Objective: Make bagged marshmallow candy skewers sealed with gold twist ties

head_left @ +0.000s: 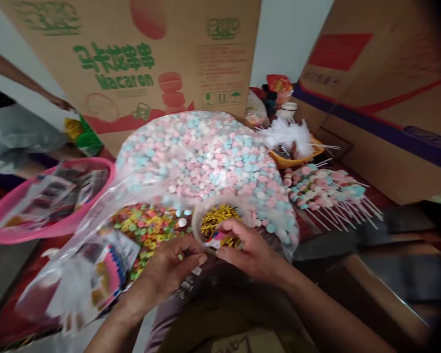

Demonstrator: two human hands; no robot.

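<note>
My left hand (pixel 169 267) is closed in a pinch at the near left edge of a white bowl (pixel 197 220). A small white tip shows below its thumb, but what it grips is too small to make out. My right hand (pixel 252 252) reaches over the bowl's near right side, thumb and fingers curled round a small printed wrapper (pixel 216 241) in white, pink and blue. Gold twist ties (pixel 215 218) fill the bowl. Left of it lie colourful ring-shaped candies (pixel 152 223). Behind the bowl rises a large clear bag of pink, white and blue candies (pixel 206 152).
A pink basin (pixel 110 179) with printed packets stands at the left, near a person's leg. White gloves (pixel 71 289) lie front left. Candy skewers (pixel 325 189) and an orange basket (pixel 292 159) with white sticks lie at the right. Cardboard boxes (pixel 176 59) stand behind.
</note>
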